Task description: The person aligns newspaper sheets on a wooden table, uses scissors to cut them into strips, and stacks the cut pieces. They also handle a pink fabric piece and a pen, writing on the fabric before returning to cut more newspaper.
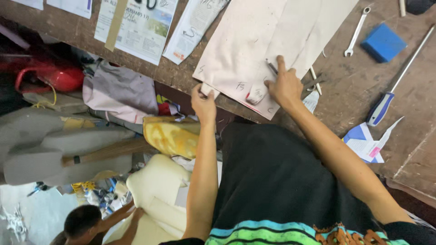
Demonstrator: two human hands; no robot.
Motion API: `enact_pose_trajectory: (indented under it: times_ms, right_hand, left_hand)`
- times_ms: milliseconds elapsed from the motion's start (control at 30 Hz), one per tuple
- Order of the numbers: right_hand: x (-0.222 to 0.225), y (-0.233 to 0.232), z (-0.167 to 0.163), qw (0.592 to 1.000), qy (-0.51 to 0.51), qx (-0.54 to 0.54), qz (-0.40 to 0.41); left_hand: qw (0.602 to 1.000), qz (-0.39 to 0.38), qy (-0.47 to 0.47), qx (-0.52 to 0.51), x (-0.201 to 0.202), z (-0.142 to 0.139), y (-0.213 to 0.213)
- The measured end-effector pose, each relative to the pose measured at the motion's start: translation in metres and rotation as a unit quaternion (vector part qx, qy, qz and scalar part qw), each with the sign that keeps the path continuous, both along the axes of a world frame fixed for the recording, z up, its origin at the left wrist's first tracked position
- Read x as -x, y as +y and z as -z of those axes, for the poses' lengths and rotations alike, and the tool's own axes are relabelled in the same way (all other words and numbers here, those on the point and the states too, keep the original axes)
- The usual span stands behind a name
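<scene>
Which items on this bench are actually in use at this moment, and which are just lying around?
In use:
- pale pattern sheet, pinched at its edge by the left hand
- pencil under the right hand

Lying about:
- wrench
- blue block
- blue-handled screwdriver
- printed leaflets

- Soft, even light falls on the wooden workbench [363,90]; no harsh glare anywhere.
- The pale paper pattern [245,50] on the workbench is the brightest area, slightly washed out.
- Below the workbench edge, the space is dimmer, with deep shadow at the far left.
- The right hand [284,86] casts only a faint shadow on the pattern.
- Overall slightly soft; the lower left corner looks blurred.
- The workbench edge tilts and bows, a wide-lens effect.
</scene>
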State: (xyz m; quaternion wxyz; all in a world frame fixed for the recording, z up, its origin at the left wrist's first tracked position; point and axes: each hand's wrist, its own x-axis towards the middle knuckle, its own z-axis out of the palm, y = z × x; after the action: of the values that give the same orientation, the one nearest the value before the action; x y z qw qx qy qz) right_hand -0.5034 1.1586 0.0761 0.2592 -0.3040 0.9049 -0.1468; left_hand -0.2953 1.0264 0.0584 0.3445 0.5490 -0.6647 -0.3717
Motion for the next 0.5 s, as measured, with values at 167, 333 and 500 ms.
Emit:
enact_pose_trajectory:
  times_ms: [167, 333, 500]
  right_hand:
    - [0.006, 0.002, 0.006, 0.999, 0.001, -0.028, 0.022]
    - [0.003, 0.001, 0.010, 1.000, 0.012, -0.009, 0.013]
    - [0.005, 0.001, 0.010, 1.000, 0.005, -0.007, 0.010]
  left_hand:
    - [0.910, -0.160, 0.331, -0.191, -0.050, -0.011, -0.043]
    - [0.936, -0.107, 0.288, -0.172, -0.102, -0.063, -0.076]
    - [0.933, -0.001, 0.305, -0.192, -0.059, -0.109, -0.090]
